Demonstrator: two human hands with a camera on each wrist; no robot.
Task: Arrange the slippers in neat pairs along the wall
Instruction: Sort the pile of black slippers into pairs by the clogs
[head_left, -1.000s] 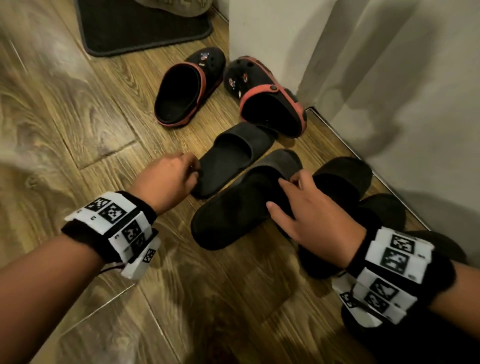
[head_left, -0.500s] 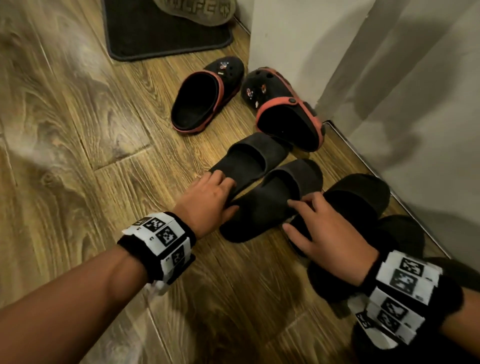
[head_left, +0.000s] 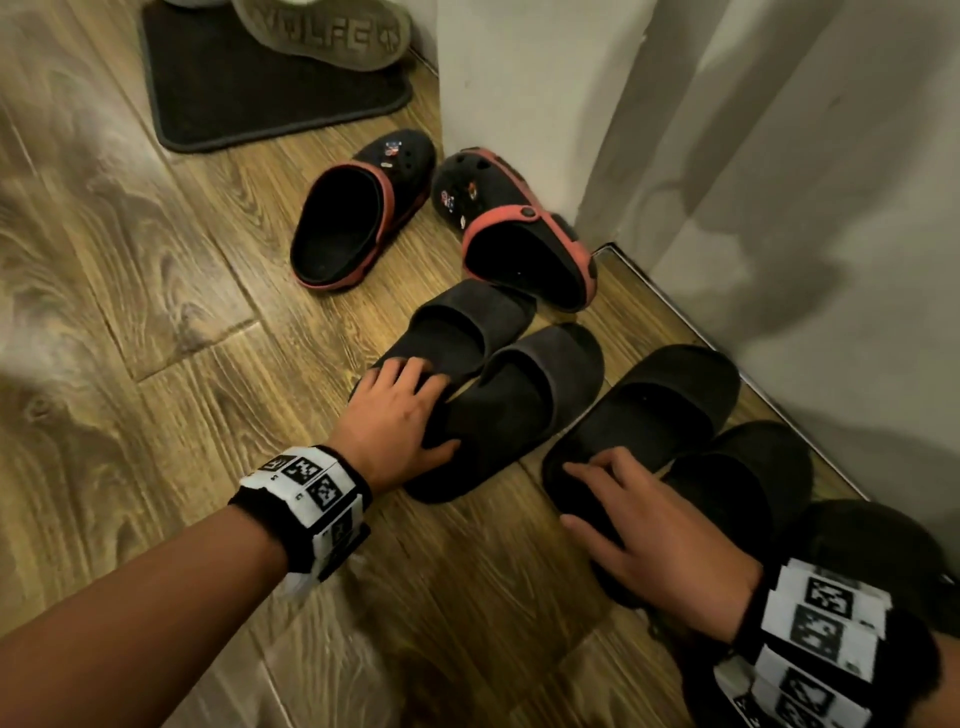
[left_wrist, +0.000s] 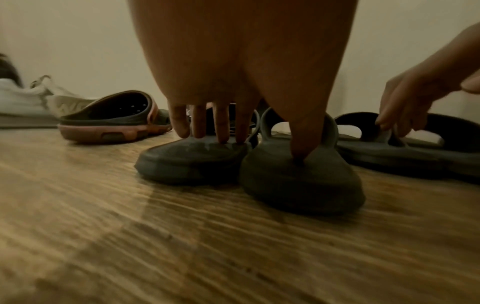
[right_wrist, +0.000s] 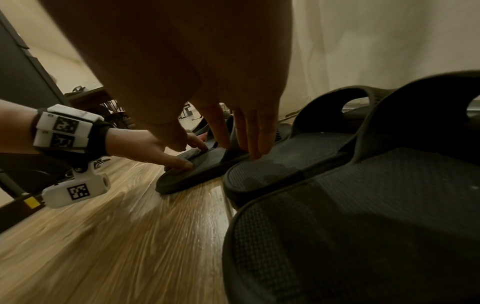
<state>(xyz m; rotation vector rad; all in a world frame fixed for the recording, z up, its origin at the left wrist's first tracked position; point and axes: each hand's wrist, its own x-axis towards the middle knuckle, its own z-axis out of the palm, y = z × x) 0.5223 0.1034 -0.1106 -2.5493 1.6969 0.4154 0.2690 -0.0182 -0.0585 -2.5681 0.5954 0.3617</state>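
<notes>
Four dark slides lie in a row beside the wall. My left hand (head_left: 402, 415) lies flat across the heels of the first slide (head_left: 467, 322) and the second slide (head_left: 530, 395). In the left wrist view its fingers (left_wrist: 221, 125) press the first slide (left_wrist: 192, 160) and the thumb presses the second slide (left_wrist: 301, 181). My right hand (head_left: 623, 514) touches the heel of the third slide (head_left: 660, 405) with straight fingers (right_wrist: 254, 135). The fourth slide (head_left: 748, 473) lies right of it. Two black clogs with red trim (head_left: 358, 213) (head_left: 519, 234) stand apart further along.
The light wall (head_left: 805, 182) and its corner run along the right. A dark doormat (head_left: 270, 88) with an upturned shoe sole (head_left: 332, 31) lies at the top. White sneakers (left_wrist: 23, 102) sit beyond the clogs. Wood floor (head_left: 130, 312) stretches to the left.
My left hand moved from the first slide's heel to span both slides' heels, and the two now lie close side by side. My right hand left the second slide for the third slide's heel.
</notes>
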